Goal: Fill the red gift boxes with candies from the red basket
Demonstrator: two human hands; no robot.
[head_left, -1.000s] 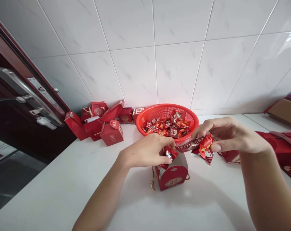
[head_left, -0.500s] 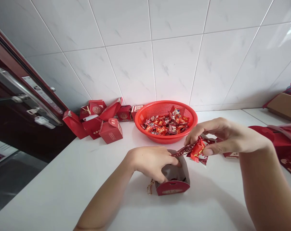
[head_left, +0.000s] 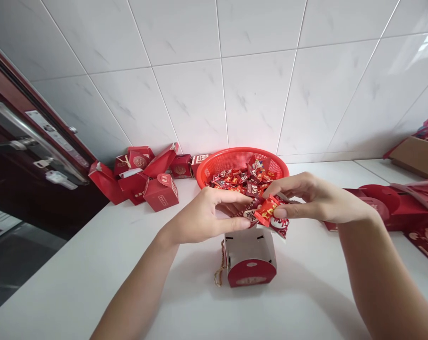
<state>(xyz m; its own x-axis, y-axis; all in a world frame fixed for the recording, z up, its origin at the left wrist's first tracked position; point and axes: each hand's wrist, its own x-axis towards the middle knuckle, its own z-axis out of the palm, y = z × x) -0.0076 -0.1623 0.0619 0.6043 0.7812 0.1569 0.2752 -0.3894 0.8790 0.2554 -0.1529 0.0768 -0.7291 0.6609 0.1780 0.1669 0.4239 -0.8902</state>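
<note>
Two bare hands meet over the far edge of an open-topped red gift box (head_left: 252, 274) on the white tabletop (head_left: 129, 264). Right hand (head_left: 316, 203): thumb and fingers clamped on a bunch of wrapped candies (head_left: 268, 210), clear of the box. Left hand (head_left: 203, 219): thumb against the bunch's brown SUGAR wrapper (head_left: 250, 216); from my end I cannot tell whether its fingers grip or only touch, being partly hidden. Far side, behind the hands: a red colander (head_left: 214, 165) heaped with loose candies (head_left: 235, 177); other red boxes (head_left: 161, 193) far left. Risks as I judge them: wrappers look slick and overlap, so a slackened right pinch could spill one beyond the box. A knuckle knocking the light box could tip it; a finger snagging the rope cord (head_left: 218, 276) at its left could drag it sideways.
</note>
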